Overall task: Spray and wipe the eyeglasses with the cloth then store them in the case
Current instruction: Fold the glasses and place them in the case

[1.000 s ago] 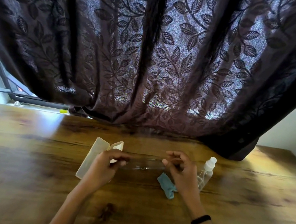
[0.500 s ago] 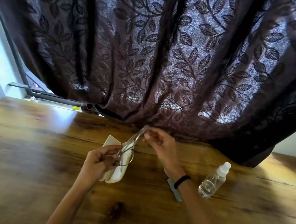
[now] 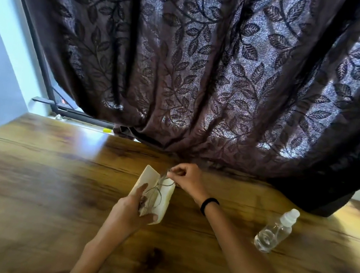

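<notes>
The thin-framed eyeglasses (image 3: pixel 156 190) lie lengthwise over the open cream case (image 3: pixel 166 201) on the wooden table (image 3: pixel 38 185). My left hand (image 3: pixel 131 213) grips the near end of the glasses, with the thumb against the case's near end. My right hand (image 3: pixel 188 178) pinches the far end of the glasses above the case's far edge. A clear spray bottle (image 3: pixel 276 230) with a white cap stands to the right, apart from both hands. The cloth is hidden, probably under my right forearm.
A dark leaf-patterned curtain (image 3: pixel 207 70) hangs down onto the table's far edge just behind the case. A window frame (image 3: pixel 47 97) and pale wall show at the far left. Bare wood spreads left of the case.
Both hands have brought the eyeglasses down from mid-air, turned them lengthwise and lowered them onto the open case. The view has shifted, and the cloth is no longer seen.
</notes>
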A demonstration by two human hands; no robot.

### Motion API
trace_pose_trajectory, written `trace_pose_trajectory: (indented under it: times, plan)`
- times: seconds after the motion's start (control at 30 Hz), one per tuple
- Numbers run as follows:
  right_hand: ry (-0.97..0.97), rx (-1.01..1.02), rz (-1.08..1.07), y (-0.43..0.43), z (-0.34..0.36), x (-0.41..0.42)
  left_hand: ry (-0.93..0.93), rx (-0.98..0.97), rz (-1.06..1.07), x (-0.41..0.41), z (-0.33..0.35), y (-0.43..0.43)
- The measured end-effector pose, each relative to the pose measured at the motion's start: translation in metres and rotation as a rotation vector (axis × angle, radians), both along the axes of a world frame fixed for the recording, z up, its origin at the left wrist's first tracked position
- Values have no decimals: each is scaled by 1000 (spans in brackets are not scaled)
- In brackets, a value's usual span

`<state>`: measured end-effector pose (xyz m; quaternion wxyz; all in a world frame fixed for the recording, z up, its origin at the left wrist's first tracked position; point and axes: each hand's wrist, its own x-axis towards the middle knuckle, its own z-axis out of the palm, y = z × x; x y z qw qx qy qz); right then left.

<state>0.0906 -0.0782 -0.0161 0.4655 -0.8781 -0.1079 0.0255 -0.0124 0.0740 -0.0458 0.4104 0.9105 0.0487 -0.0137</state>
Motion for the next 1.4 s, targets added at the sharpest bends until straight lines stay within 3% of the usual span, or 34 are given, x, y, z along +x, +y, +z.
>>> trace_pose_trajectory:
  times: [0.33,0.77,1.17,1.4]
  plan:
    - [6,-252,76,-11,-8,5,-115,316,-65,-11,8,-22]
    - [-34,-297,85,-8,-20,4,-130,334,-74,-12,10,-24]
    - [-35,-225,67,-10,-20,4,-153,302,-96,-11,13,-21]
    - [-46,-23,25,-21,-14,-4,-121,299,-108,-9,14,-18]
